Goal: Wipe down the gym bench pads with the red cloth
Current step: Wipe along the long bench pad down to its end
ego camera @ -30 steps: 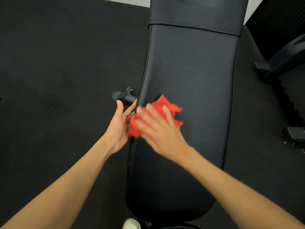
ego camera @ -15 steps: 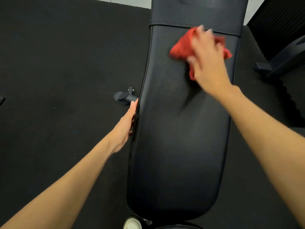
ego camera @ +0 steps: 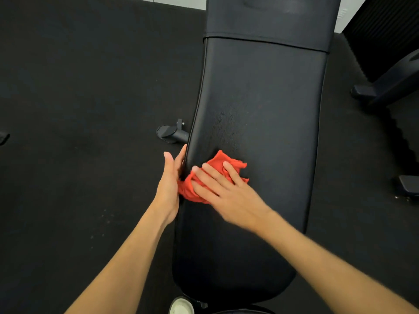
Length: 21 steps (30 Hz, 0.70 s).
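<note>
- R hand (ego camera: 229, 191) fingers (ego camera: 215, 176) flat, spread, pressing red cloth (ego camera: 221, 160) at pad's (ego camera: 260, 98) left edge; pad runs lengthwise fwd
- L hand (ego camera: 169, 189) flat vs same edge, empty, just beside cloth

Bench pad (ego camera: 260, 105) — red cloth (ego camera: 217, 163) atop

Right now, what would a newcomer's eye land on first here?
The red cloth, the only bright colour, lies bunched on the left part of the long black bench pad, pressed under the flat right hand. Next comes the left hand, its straight fingers along the pad's left edge beside the cloth. The rest is dark: black floor and a frame tube sticking out left of the pad.
</note>
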{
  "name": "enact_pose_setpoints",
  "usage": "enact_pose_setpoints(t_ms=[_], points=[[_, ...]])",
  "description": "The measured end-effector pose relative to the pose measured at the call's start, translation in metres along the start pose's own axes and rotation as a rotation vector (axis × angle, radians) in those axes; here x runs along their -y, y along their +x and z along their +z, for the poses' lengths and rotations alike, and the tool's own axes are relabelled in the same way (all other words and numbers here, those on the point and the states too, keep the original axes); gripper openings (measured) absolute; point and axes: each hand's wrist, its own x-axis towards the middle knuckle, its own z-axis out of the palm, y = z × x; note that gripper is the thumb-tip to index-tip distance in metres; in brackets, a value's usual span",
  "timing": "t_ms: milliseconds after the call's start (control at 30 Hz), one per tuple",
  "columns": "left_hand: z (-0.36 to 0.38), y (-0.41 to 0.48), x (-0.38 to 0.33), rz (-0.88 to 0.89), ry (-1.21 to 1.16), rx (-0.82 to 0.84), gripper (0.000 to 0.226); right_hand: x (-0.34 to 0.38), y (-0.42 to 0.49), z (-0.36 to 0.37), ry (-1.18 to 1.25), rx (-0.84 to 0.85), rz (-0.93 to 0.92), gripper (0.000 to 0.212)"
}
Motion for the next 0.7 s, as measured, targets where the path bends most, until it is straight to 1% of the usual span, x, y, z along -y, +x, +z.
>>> enact_pose_setpoints(t_ms=[33, 67, 100, 133, 200, 233, 300, 333, 367, 433, 467, 533, 600, 700], points=[[0.001, -0.001, -0.001, -0.003, 0.000, 0.009, 0.057, -0.017, -0.002, -0.004, -0.047, 0.044, -0.080, 0.076], [0.002, -0.001, -0.002, 0.005, 0.003, 0.020, 0.056, -0.037, 0.000, -0.011, -0.090, 0.070, -0.119, 0.078], [0.004, -0.001, -0.002, 0.014, 0.009, 0.032, 0.053, -0.061, 0.007, -0.020, -0.125, 0.073, -0.110, 0.077], [0.004, 0.000, -0.001, 0.011, 0.017, 0.039, 0.050, -0.085, 0.015, -0.027, -0.154, 0.045, -0.055, 0.074], [0.003, 0.001, 0.001, -0.017, 0.025, 0.031, 0.045, -0.134, 0.031, -0.045, -0.129, -0.036, 0.177, 0.067], [0.002, 0.000, 0.002, -0.027, 0.029, 0.021, 0.045, -0.155, 0.037, -0.054, -0.046, -0.071, 0.326, 0.063], [0.000, 0.000, 0.002, -0.040, 0.024, -0.004, 0.046, -0.183, 0.047, -0.071, 0.219, -0.166, 0.617, 0.059], [0.000, 0.000, 0.002, -0.048, 0.022, -0.013, 0.046, -0.185, 0.053, -0.075, 0.341, -0.221, 0.736, 0.058], [0.001, 0.000, 0.001, -0.052, 0.023, -0.019, 0.046, -0.180, 0.060, -0.077, 0.410, -0.276, 0.828, 0.057], [0.002, -0.002, 0.001, -0.049, 0.032, -0.016, 0.048, -0.154, 0.073, -0.074, 0.454, -0.350, 0.940, 0.056], [0.002, -0.003, 0.000, -0.041, 0.039, -0.010, 0.050, -0.136, 0.077, -0.071, 0.461, -0.369, 0.951, 0.055], [0.002, -0.003, 0.000, -0.038, 0.042, -0.002, 0.055, -0.097, 0.076, -0.060, 0.457, -0.371, 0.875, 0.053], [0.001, -0.003, -0.001, -0.031, 0.035, 0.003, 0.058, -0.057, 0.064, -0.044, 0.363, -0.310, 0.730, 0.052], [0.000, -0.002, -0.001, 0.004, 0.051, 0.018, 0.061, 0.006, 0.027, -0.015, 0.247, -0.167, 0.483, 0.056]])
